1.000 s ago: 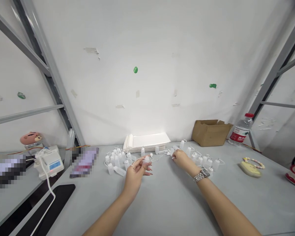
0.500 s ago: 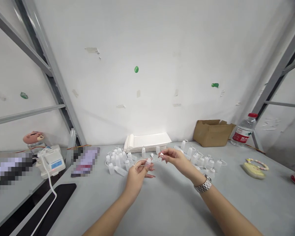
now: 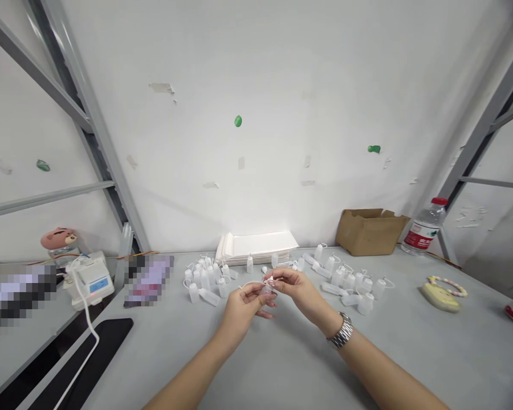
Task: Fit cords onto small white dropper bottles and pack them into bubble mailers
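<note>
Between thumb and fingers of my left hand [image 3: 248, 303] is a small translucent squeeze bottle [image 3: 268, 289], held above the table. My right hand [image 3: 291, 285] pinches the white cap [image 3: 271, 280] at the bottle's top. Fingers of both hands cover much of the bottle and cap, so whether the cap is fully seated cannot be seen. A thin white strap [image 3: 251, 283] shows by the left fingers. Similar bottles with looped straps stand in a left group [image 3: 204, 277] and a right group [image 3: 349, 280], some lying on their sides.
A stack of white sheets [image 3: 259, 246] lies against the wall. At the back right stand a cardboard box [image 3: 370, 233] and a water bottle [image 3: 423, 228]. A beaded yellow pouch [image 3: 440, 296] is on the right. A blurred-out phone-like object [image 3: 149, 281] and a white device [image 3: 89, 279] sit left.
My right hand has moved left and slightly down, bringing the white cap to the bottle's top. My left hand has shifted slightly right with the bottle.
</note>
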`<state>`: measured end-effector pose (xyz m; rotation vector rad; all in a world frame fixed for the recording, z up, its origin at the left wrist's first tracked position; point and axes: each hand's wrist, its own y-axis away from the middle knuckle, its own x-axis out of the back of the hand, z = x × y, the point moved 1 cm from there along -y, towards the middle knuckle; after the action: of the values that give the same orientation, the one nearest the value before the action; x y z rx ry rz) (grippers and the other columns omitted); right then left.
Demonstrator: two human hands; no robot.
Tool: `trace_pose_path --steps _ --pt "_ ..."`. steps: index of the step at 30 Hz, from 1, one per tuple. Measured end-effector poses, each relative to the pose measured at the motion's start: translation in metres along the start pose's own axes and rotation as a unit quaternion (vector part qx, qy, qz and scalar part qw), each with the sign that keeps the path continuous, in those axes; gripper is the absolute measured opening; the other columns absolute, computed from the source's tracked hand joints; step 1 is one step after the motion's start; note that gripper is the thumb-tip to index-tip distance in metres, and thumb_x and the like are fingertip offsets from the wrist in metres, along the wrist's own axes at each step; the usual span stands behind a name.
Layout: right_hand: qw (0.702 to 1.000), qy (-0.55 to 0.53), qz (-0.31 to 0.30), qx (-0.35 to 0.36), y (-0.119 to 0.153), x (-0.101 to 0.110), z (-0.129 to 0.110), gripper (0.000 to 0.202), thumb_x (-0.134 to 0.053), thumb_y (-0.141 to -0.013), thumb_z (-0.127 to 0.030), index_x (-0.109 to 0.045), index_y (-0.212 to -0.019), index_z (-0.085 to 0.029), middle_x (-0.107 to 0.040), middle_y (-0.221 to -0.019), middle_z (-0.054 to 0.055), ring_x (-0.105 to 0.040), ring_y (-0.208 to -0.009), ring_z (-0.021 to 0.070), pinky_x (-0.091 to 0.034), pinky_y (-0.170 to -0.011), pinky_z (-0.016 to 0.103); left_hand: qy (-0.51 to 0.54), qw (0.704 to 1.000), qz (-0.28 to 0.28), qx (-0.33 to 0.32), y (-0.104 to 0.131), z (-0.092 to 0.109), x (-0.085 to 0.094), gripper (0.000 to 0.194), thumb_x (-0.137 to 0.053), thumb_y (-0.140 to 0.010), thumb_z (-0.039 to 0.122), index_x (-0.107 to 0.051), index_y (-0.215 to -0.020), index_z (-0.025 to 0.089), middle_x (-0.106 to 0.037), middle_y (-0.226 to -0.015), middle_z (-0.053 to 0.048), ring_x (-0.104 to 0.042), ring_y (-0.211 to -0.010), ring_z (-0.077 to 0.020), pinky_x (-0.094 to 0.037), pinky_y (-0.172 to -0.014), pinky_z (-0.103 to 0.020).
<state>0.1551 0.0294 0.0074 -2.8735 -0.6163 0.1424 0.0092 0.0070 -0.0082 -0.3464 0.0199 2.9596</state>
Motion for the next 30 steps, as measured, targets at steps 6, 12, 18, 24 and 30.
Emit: trace_pose_path --steps 6,12,18,24,30 --pt "1.000 0.001 0.004 0.006 0.001 0.002 0.002 0.016 -0.066 -0.070 -0.033 -0.064 -0.079 -0.020 -0.055 -0.075 0.000 -0.052 -0.065 0.0124 -0.045 -0.064 0.028 0.013 1.000 -0.011 0.008 0.004 0.007 -0.001 0.061 -0.072 -0.060 0.035 -0.042 -0.108 0.013 -0.068 -0.070 -0.006 -0.064 -0.063 -0.0200 -0.055 -0.049 -0.033" --pt "0.988 -0.139 -0.066 -0.003 0.002 -0.006 0.007 0.021 -0.067 -0.069 -0.036 -0.055 -0.075 -0.019 -0.055 -0.063 -0.002 -0.049 -0.052 0.0106 -0.043 -0.051 0.027 0.089 0.993 -0.065 0.047 0.011 0.006 -0.004 0.050 -0.066 -0.069 0.037 -0.045 -0.108 0.014 -0.066 -0.075 -0.006 -0.058 -0.057 -0.0114 -0.047 -0.043 -0.019" --pt "0.993 -0.094 -0.077 0.007 0.003 -0.001 0.002 0.021 -0.066 -0.070 -0.034 -0.055 -0.078 -0.018 -0.056 -0.066 -0.001 -0.050 -0.054 0.0106 -0.043 -0.051 0.027 0.116 0.987 -0.093 0.060 0.014 0.010 -0.006 0.052 -0.066 -0.069 0.037 -0.047 -0.112 0.014 -0.063 -0.073 -0.005 -0.056 -0.055 -0.0100 -0.040 -0.038 -0.016" --pt "0.999 0.031 -0.038 0.012 0.004 0.002 -0.002 0.022 -0.064 -0.072 -0.036 -0.051 -0.073 -0.018 -0.056 -0.063 -0.002 -0.053 -0.056 0.0112 -0.038 -0.051 0.024 0.007 1.000 -0.018 0.015 0.010 0.011 -0.004 0.065 -0.074 -0.057 0.029 -0.045 -0.114 0.014 -0.065 -0.067 -0.003 -0.062 -0.062 -0.0187 -0.052 -0.044 -0.028" --pt "0.994 0.110 0.006 0.001 -0.003 0.004 0.009 0.030 -0.060 -0.072 -0.047 -0.051 -0.074 -0.018 -0.051 -0.061 -0.003 -0.048 -0.055 0.0099 -0.037 -0.050 0.023 -0.033 0.999 0.026 0.015 0.002 0.004 0.002 0.051 -0.072 -0.056 0.024 -0.058 -0.104 0.012 -0.065 -0.083 -0.007 -0.065 -0.080 -0.0248 -0.056 -0.062 -0.037"
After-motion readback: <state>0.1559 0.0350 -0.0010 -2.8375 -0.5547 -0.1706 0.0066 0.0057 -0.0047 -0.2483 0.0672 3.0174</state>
